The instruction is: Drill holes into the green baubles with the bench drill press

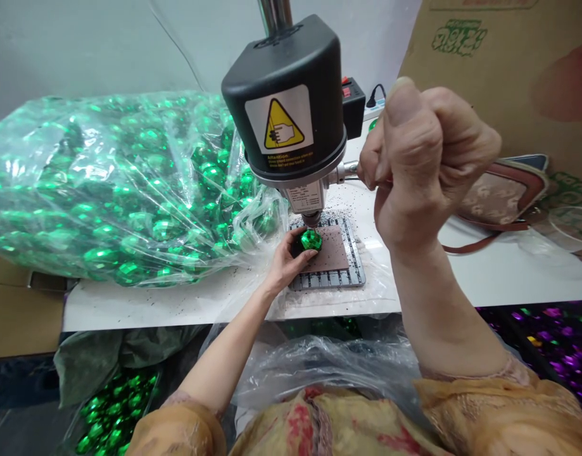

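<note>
The press head is matt black, smooth like plastic, above a silvery metal collar; its column is shiny metal. At the desk's front edge, the ball is glossy, faceted green (almost like foil). Under it lies a matt brown pad on a grey, slotted plate. Toward the desk's left edge, the bag is clear, crinkled, glossy plastic. The desk looks smooth and white, and the carton is matt brown cardboard.

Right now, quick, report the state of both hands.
Left hand: closed on a green faceted ball.
Right hand: closed in a fist on the metal lever.
</note>
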### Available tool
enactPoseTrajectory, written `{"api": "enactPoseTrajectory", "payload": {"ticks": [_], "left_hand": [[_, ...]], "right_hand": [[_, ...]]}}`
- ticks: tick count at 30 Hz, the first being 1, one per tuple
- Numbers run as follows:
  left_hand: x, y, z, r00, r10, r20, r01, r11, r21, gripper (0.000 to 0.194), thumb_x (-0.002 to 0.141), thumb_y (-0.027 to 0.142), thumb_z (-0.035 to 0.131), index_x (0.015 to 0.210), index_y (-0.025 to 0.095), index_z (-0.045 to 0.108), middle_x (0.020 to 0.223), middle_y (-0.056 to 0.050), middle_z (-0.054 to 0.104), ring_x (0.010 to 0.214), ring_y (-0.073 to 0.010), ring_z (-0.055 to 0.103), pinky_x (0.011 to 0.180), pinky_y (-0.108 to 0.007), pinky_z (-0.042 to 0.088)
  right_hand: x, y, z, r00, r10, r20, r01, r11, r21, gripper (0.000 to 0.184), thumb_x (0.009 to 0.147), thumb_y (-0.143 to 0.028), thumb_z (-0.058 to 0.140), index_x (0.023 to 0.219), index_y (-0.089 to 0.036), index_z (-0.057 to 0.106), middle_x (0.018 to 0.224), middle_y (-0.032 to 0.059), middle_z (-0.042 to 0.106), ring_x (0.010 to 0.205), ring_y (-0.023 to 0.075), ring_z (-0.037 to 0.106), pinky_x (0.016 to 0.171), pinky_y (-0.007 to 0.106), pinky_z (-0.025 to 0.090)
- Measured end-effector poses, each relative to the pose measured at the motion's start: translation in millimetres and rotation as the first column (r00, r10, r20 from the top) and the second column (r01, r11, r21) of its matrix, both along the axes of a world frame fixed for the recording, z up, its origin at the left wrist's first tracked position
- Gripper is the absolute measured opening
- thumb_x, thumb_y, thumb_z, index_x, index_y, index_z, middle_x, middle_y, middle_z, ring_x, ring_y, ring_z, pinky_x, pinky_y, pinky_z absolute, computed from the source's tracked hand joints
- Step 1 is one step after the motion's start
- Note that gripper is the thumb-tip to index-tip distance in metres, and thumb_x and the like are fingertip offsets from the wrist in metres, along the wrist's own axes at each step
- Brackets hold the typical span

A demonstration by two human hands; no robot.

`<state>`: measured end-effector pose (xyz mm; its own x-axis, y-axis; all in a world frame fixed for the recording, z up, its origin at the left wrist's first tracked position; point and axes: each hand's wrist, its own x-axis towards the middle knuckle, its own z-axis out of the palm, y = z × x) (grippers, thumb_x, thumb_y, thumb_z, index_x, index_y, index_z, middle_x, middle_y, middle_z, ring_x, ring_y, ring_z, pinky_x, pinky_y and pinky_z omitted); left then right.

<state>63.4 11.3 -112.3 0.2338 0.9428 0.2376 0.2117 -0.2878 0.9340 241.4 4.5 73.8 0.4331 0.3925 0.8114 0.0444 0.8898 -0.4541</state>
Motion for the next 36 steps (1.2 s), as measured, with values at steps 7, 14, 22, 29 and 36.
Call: {"api": "enactPoseTrajectory", "payload": {"ticks": [7,14,22,29,36], "left_hand": [[9,-2,4.1,1.0,0.005,-0.002,-0.005,1.0,0.01,0.063,0.075,0.048,0.082,0.127,0.021,0.06,0.125,-0.011,0.066,0.117,-0.0268,0.063,0.103,-0.044,0.051],[19,-7,11.6,0.991,0.079,-0.109,-0.066,0.99,0.124,0.055,0.074,0.041,0.083,0.121,0.02,0.062,0.117,-0.009,0.065,0.109,-0.0243,0.064,0.097,-0.04,0.052],[25,-13,11.8,0.988,0.082,-0.132,-0.063,0.988,0.144,0.058,0.079,0.043,0.08,0.128,0.022,0.057,0.12,-0.009,0.063,0.112,-0.0251,0.063,0.098,-0.042,0.052],[26,-14,4.6,0.995,0.097,-0.027,-0.095,0.993,0.063,0.054,0.075,0.038,0.084,0.117,0.021,0.054,0.111,-0.007,0.067,0.103,-0.0224,0.066,0.092,-0.037,0.054],[27,-14,3.4,0.995,0.102,0.003,-0.101,0.99,0.102,0.054,0.074,0.04,0.085,0.116,0.021,0.056,0.11,-0.006,0.066,0.102,-0.0216,0.065,0.091,-0.036,0.054]], "right_hand": [[0,1,8.2,0.999,-0.022,0.023,0.023,0.999,-0.049,0.06,0.088,-0.06,0.055,0.055,-0.02,0.026,0.051,-0.004,0.023,0.044,0.0044,0.028,0.047,0.028,0.025],[-2,17,23.0,0.999,0.033,-0.001,-0.033,0.999,0.011,0.061,0.085,-0.073,0.043,0.055,-0.022,0.027,0.048,-0.0044,0.026,0.04,0.006,0.027,0.045,0.031,0.021],[-1,10,19.6,0.996,0.085,0.004,-0.085,0.995,0.045,0.059,0.083,-0.069,0.052,0.054,-0.022,0.029,0.045,-0.0049,0.024,0.039,0.0072,0.027,0.043,0.032,0.018],[2,-13,-9.3,1.0,0.018,0.021,-0.018,1.0,-0.025,0.054,0.088,-0.036,0.064,0.052,-0.019,0.028,0.045,-0.004,0.022,0.041,0.0076,0.03,0.046,0.032,0.019],[3,2,-27.8,0.999,0.032,0.011,-0.034,0.984,0.176,0.058,0.088,-0.032,0.061,0.05,-0.018,0.019,0.046,-0.0033,0.027,0.041,0.0063,0.024,0.045,0.032,0.015]]}}
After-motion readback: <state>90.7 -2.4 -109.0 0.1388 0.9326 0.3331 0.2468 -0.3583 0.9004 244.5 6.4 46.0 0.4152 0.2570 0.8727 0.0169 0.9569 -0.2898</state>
